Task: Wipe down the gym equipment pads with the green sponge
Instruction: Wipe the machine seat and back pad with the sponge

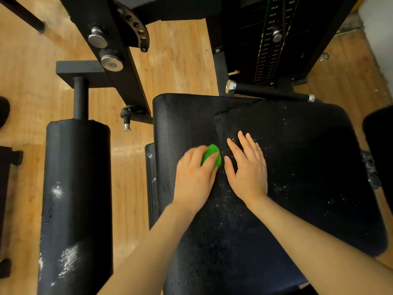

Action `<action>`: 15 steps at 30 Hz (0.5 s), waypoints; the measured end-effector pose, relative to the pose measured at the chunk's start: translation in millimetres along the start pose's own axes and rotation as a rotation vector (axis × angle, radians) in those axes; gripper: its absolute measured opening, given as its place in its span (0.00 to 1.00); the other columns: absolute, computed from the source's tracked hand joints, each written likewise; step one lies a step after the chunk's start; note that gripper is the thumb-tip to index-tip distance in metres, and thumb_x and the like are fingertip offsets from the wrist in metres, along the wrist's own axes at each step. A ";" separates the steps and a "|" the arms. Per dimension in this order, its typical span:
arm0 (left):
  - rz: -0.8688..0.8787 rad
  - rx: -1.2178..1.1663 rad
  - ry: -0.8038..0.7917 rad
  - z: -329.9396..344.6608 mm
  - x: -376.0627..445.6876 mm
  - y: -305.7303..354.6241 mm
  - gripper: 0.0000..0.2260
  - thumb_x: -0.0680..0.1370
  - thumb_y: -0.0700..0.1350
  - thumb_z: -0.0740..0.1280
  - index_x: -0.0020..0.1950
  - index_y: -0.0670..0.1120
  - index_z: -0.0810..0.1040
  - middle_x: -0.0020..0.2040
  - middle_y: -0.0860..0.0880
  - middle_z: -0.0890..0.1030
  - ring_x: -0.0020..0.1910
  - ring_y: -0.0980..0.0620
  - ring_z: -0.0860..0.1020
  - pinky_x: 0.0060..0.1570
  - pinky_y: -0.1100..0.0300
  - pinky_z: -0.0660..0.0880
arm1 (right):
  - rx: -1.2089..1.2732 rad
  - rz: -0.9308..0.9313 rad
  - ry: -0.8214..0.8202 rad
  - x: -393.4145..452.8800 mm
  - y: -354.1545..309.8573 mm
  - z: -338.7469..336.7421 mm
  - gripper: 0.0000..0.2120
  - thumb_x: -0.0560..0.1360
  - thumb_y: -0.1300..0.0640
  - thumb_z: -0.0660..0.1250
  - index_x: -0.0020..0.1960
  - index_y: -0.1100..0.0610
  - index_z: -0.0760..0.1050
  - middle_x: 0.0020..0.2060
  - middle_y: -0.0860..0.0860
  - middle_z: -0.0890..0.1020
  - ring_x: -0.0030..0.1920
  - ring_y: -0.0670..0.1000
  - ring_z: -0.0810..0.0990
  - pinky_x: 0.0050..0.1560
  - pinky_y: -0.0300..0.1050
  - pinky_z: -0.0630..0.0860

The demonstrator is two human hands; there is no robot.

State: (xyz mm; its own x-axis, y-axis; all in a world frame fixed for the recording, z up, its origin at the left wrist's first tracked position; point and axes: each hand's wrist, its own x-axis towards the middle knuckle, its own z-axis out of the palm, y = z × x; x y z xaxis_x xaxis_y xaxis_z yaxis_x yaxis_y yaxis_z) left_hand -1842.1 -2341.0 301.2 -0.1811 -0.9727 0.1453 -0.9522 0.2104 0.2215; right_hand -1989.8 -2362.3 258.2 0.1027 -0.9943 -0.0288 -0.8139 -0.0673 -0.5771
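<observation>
The left hand [194, 173] grips a bright green sponge [211, 156] against the black, white-speckled seat pad [297, 167]. The right hand [248, 167] rests flat beside it, fingers straight. The weight stack [269, 39] labels are too blurred to read.

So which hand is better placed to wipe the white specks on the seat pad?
Left. The left hand already grips the green sponge on the seat pad; the right hand lies flat, holding nothing.
</observation>
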 end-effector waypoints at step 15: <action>-0.082 -0.041 0.017 -2.5 20.0 -11.9 0.14 0.75 0.42 0.70 0.60 0.43 0.80 0.59 0.40 0.77 0.57 0.40 0.74 0.54 0.48 0.71 | 0.113 0.107 0.001 -44.3 -2.3 -15.3 0.20 0.80 0.53 0.59 0.73 0.50 0.67 0.76 0.53 0.60 0.77 0.51 0.53 0.76 0.51 0.50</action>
State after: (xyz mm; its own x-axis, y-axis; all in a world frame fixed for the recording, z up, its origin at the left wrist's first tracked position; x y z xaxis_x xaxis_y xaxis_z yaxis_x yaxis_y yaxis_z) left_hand -1833.8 -2362.8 303.8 -0.0986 -0.9851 0.1409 -0.9526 0.1344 0.2729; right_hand -2001.2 -2319.4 273.3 0.0179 -0.9954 -0.0941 -0.7503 0.0488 -0.6593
